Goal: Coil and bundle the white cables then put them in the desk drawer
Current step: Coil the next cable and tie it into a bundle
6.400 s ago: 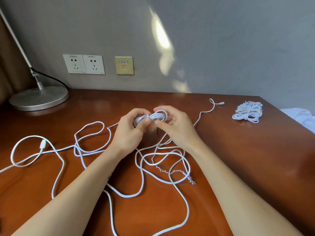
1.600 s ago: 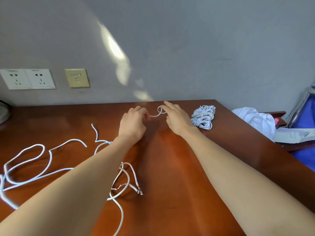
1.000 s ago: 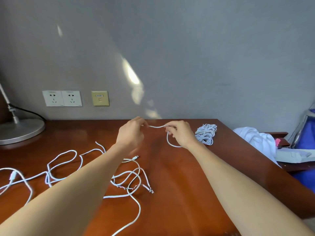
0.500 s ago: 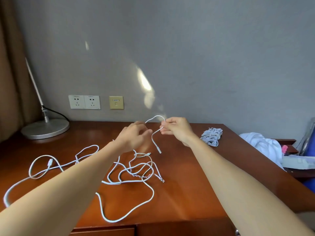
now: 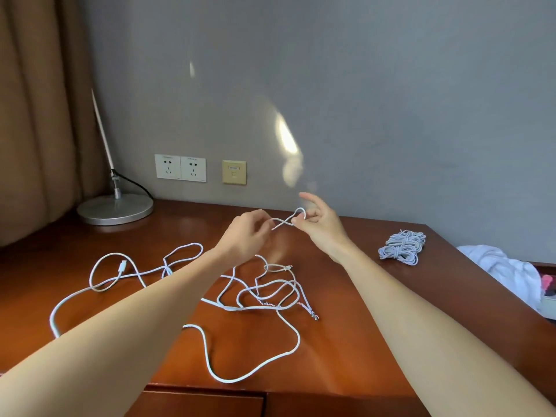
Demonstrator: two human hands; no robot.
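Since half a second ago the plug end that dangled between the hands has been brought up and crossed over itself, so the white cable (image 5: 288, 219) now forms a small first loop held in the air above the desk (image 5: 346, 311). Compared with the earliest frame, the coil being wound then is no longer in the hands. The bundled cable (image 5: 402, 246) lies near the desk's right edge, well apart from the hands. I judge that a fresh cable has just been started, with most of the coiling ahead. The right hand (image 5: 321, 228) pinches the loop's crossing between thumb and curled fingers, with the forefinger raised and straight. The left hand (image 5: 244, 236) has its fingers curled in, and they appear to pinch the loop's near strand, though motion blurs the contact. The loose cables (image 5: 258, 293) sprawl tangled on the desk below the forearms, one with frayed coloured wires at its end. The drawer front (image 5: 195, 404) at the desk's near edge looks closed.
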